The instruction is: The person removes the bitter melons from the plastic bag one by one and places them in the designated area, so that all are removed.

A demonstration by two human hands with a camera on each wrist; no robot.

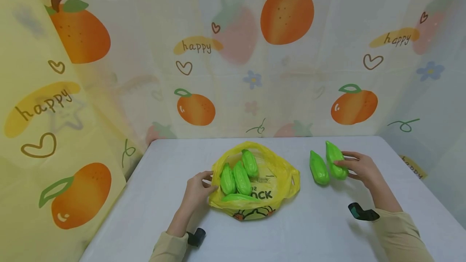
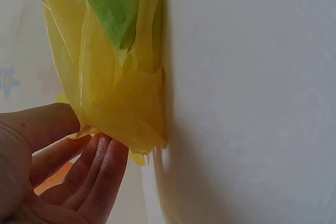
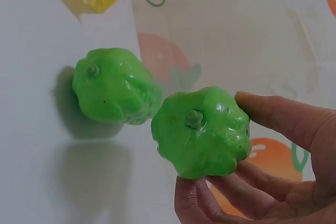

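A yellow plastic bag lies on the table with its mouth spread, and several green bitter melons sit inside. My left hand pinches the bag's left edge between thumb and fingers; in the left wrist view the thin yellow plastic hangs between them. To the right, my right hand grips a bitter melon, its bumpy, glossy stem end toward the wrist camera. Just left of it, another bitter melon rests on the table.
A white table carries everything. Fruit-printed curtains hang behind it and along its sides. The bag's handle loop points toward the loose bitter melon. A small black device sits at my left wrist, another at my right.
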